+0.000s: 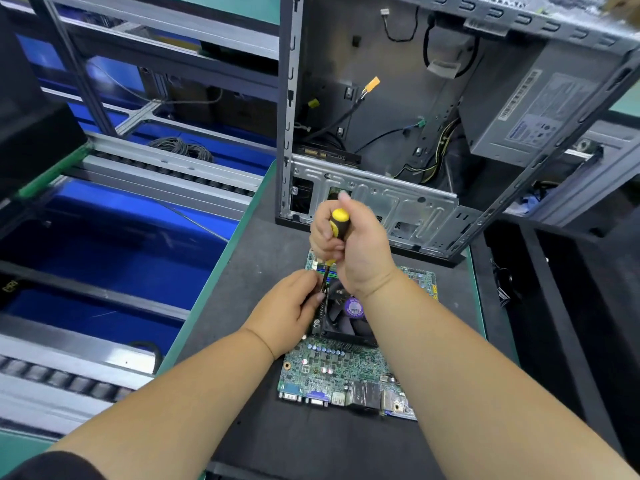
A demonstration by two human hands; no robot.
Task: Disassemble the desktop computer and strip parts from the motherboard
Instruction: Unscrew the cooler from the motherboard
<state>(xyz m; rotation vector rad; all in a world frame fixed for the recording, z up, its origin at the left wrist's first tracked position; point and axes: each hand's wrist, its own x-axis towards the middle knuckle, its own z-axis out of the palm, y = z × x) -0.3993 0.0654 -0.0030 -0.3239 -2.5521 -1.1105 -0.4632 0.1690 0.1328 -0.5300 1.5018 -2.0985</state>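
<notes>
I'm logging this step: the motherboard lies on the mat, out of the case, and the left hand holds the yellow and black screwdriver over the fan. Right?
Not quite. The head view shows the right hand gripping the screwdriver; the left hand steadies the fan. The motherboard does lie out of the case.

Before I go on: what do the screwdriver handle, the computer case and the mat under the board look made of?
Screwdriver handle: yellow and black, smooth, probably plastic, perhaps rubber-coated.
Computer case: bare grey sheet metal, dull sheen, stamped holes and ribs.
Mat: dark grey, matte, likely rubber or foam; cannot tell which.
</notes>
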